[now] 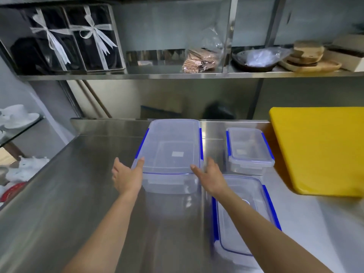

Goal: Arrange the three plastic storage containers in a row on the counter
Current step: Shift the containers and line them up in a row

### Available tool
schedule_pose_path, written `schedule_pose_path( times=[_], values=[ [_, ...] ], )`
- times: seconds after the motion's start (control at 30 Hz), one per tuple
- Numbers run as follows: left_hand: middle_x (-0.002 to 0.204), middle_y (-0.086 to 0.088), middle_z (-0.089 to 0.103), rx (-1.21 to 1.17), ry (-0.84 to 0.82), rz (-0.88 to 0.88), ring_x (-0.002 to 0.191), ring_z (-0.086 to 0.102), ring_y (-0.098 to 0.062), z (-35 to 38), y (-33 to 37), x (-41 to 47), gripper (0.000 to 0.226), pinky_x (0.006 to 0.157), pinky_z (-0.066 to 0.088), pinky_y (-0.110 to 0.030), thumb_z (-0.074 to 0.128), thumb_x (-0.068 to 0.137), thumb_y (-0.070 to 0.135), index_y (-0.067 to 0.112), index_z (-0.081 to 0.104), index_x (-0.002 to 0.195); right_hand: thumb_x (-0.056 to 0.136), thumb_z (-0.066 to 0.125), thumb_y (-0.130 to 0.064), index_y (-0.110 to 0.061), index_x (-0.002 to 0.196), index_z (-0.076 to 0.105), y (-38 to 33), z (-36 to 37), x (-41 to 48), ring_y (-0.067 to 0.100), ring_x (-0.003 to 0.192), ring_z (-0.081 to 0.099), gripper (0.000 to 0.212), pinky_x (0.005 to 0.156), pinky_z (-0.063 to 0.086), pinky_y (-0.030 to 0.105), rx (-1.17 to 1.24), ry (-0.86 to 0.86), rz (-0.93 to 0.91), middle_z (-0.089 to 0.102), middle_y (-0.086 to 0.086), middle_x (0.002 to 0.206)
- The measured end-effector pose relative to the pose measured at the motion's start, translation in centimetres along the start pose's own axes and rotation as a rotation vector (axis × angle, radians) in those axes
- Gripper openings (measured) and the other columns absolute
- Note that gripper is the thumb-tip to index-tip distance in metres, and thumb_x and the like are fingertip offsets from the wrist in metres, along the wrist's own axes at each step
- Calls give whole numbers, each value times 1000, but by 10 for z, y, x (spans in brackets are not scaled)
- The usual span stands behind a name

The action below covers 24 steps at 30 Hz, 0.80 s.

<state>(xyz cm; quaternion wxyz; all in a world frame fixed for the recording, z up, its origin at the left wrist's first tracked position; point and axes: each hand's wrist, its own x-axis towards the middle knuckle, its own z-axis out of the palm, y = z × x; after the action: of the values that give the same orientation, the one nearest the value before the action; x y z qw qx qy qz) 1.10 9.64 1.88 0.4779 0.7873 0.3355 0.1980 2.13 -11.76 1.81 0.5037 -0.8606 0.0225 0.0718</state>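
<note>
Three clear plastic containers with blue-clipped lids stand on the steel counter [78, 194]. The large container [172, 146] is in the middle, reaching to the back edge. My left hand [127, 175] presses its near left corner and my right hand [210, 176] its near right corner, thumbs on the lid. A small container [249, 148] stands to the right, near the back. A medium container [244, 209] lies in front of the small one, partly hidden under my right forearm.
A thick yellow cutting board [319, 150] lies at the right, close to the small container. A steel shelf [177, 75] above holds dark gift boxes [65, 40], a bag of crackers [201, 60], bowls and wooden plates. White dishes [17, 117] sit on a glass shelf at left.
</note>
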Motion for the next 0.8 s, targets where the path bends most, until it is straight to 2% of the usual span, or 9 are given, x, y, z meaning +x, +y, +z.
schedule_pose_path(
  times=[0.1, 0.2, 0.27, 0.33, 0.47, 0.53, 0.6, 0.67, 0.8],
  values=[
    [152, -12, 28, -210, -163, -135, 136, 32, -31, -3, -5, 26, 86, 110, 28, -46, 65, 80, 42, 11, 19, 145, 86, 56, -44, -9, 139, 30, -7, 14, 14, 31, 129, 42, 69, 108, 36, 47, 70, 7, 28, 39, 15, 144],
    [142, -8, 44, -283, -349, -190, 125, 46, -26, -2, -11, 42, 69, 103, 35, -40, 63, 82, 39, 8, 36, 138, 83, 61, -42, -6, 134, 35, -12, 30, 21, 32, 123, 47, 68, 102, 41, 44, 40, 115, 57, 45, 16, 137],
    [128, -4, 56, -256, -406, -92, 102, 58, -14, -1, -18, 46, 41, 83, 43, -28, 60, 86, 28, 11, 51, 122, 80, 66, -39, -9, 126, 41, -14, 40, 24, 30, 114, 53, 61, 93, 45, 40, 65, 177, 51, 51, 14, 128],
    [113, -2, 62, -278, -396, -15, 84, 57, -2, 1, -26, 48, 25, 67, 41, -19, 58, 87, 20, 18, 55, 112, 78, 69, -37, -10, 121, 44, -18, 49, 26, 28, 109, 55, 57, 91, 48, 40, 83, 194, 44, 54, 13, 123],
    [102, 3, 63, -340, -323, -25, 85, 60, -10, -6, -38, 58, 28, 71, 43, -26, 57, 85, 19, 20, 55, 114, 77, 70, -37, -12, 120, 46, -28, 68, 26, 26, 107, 57, 55, 92, 50, 47, 121, 196, 27, 56, 11, 121],
    [95, 5, 64, -373, -284, -24, 81, 60, -7, -14, -44, 68, 23, 66, 42, -22, 57, 85, 15, 20, 56, 107, 77, 69, -37, -13, 122, 46, -36, 81, 26, 26, 108, 57, 56, 93, 50, 47, 122, 175, -1, 56, 10, 121],
    [87, 13, 62, -387, -245, -21, 72, 59, 5, -26, -50, 80, 19, 58, 42, -14, 57, 84, 12, 23, 56, 99, 78, 69, -36, -12, 122, 48, -45, 97, 28, 26, 109, 57, 54, 95, 48, 47, 114, 161, -32, 58, 10, 121],
    [87, 14, 62, -398, -214, -24, 67, 59, 8, -41, -55, 93, 19, 56, 43, -8, 56, 85, 9, 22, 55, 98, 77, 70, -38, -13, 121, 48, -56, 115, 31, 26, 109, 57, 56, 95, 48, 47, 106, 134, -44, 58, 10, 121],
    [110, -3, 57, -352, -212, -13, 94, 54, -15, -72, -66, 123, 31, 82, 38, -24, 52, 88, 7, 9, 51, 119, 72, 72, -45, -16, 124, 42, -78, 150, 38, 25, 110, 56, 67, 95, 49, 48, 121, 43, -46, 51, 8, 125]
  ],
)
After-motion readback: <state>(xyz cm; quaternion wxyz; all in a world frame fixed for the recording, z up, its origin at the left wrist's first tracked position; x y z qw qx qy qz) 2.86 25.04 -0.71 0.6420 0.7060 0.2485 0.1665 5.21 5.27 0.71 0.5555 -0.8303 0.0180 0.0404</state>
